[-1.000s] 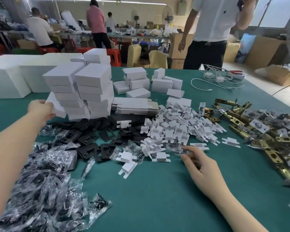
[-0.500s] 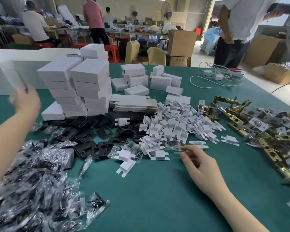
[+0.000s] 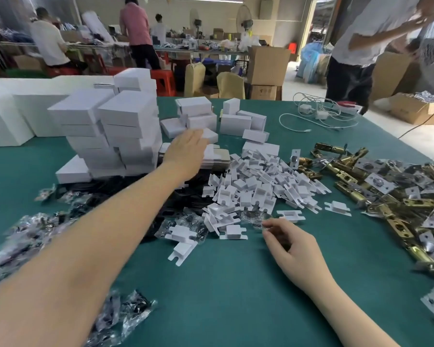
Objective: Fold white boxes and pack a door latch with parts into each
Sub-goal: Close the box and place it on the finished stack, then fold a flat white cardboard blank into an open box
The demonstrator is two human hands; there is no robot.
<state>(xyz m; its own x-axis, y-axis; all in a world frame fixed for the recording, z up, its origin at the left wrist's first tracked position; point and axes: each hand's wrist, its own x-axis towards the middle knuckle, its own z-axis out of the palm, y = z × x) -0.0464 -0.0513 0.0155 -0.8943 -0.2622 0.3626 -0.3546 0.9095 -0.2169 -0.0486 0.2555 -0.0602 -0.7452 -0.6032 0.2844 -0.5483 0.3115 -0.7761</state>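
Observation:
My left hand (image 3: 186,151) reaches far forward with straight fingers over the pile of flat unfolded white boxes (image 3: 217,157), just right of the tall stack of folded white boxes (image 3: 115,131). My right hand (image 3: 290,244) rests on the green table (image 3: 236,296), its fingertips pinching a small clear bag of parts (image 3: 254,217) at the near edge of the heap of white plastic inserts (image 3: 256,186). Brass door latches (image 3: 386,196) lie in a heap at the right. Black plates (image 3: 186,196) lie partly hidden under my left forearm.
Clear bags of screws (image 3: 23,236) are strewn at the near left. More folded boxes (image 3: 236,123) and white cables (image 3: 318,116) lie at the back. Big white blocks (image 3: 8,116) stand at the far left. A person (image 3: 356,46) stands beyond the table's right corner.
My left hand has swung from the left side of the box stack across to the flat boxes right of it. My right hand has stayed by the inserts.

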